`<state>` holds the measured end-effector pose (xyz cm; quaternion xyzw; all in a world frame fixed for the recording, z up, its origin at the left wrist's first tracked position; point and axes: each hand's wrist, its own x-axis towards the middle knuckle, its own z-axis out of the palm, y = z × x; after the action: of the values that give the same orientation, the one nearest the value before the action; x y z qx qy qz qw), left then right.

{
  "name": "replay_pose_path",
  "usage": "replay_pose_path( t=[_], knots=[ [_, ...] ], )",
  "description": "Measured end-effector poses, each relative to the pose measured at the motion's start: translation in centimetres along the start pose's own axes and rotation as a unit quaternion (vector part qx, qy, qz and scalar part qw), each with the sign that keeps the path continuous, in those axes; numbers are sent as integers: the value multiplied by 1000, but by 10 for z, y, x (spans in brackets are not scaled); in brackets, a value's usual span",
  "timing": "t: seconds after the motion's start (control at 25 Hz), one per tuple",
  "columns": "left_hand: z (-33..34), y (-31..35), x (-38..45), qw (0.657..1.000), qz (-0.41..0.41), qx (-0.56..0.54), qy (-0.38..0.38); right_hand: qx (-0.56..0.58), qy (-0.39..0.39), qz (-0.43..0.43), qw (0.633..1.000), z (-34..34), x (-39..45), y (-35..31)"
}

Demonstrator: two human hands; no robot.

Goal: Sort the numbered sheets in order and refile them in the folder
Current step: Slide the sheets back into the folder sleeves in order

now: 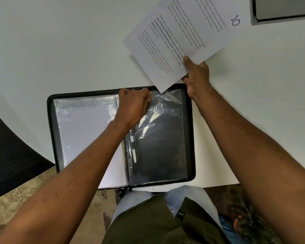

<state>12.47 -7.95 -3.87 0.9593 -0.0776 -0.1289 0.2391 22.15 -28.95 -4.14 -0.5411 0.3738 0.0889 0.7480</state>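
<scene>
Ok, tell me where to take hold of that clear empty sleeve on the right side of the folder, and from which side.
Pinch the clear sleeve at its top edge near the spine, coming from above, about where the left hand grips it now. That edge looks like the open mouth, lifted and crinkled, so it should part easily. The sheet marked 10, held by the right hand, hovers just above that end.

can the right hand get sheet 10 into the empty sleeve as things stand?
Probably yes: the right hand holds sheet 10 with its corner at the sleeve top, which the left hand grips; nothing lies between.
</scene>
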Motion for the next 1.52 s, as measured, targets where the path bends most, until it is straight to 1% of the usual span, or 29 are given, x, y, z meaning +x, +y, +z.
replay_pose_path(
  t=[0.16, 0.32, 0.52, 0.68, 0.96, 1.12, 1.2, 1.32, 1.52],
  knots=[
    [-2, -1, 1, 1000, -8, -20, -1, -50, -38, -6, 998, -3, 2, 7],
    [-5, -1, 5, 1000, -3, -15, 5, -76, -103, 6, 992, -13, 7, 4],
    [-5, -2, 8, 1000, -4, -6, 7, -183, -168, -18, 968, -17, 10, -5],
    [-4, -3, 12, 1000, -23, 2, 13, -262, -199, -66, 942, -18, 13, -9],
    [-1, -7, 18, 997, -47, -66, -2, -318, -241, -44, 916, -20, 16, -16],
    [-6, -18, 17, 995, -55, -78, -13, -330, -257, -42, 907, -21, 17, -20],
    [-12, -27, 16, 996, -58, -63, -15, -334, -266, -44, 903, -21, 17, -22],
    [-20, -42, 13, 998, -52, -8, -17, -335, -274, -43, 900, -22, 18, -25],
    [-29, -60, 10, 996, -52, 63, -46, -348, -285, -41, 892, -22, 22, -26]
  ],
)
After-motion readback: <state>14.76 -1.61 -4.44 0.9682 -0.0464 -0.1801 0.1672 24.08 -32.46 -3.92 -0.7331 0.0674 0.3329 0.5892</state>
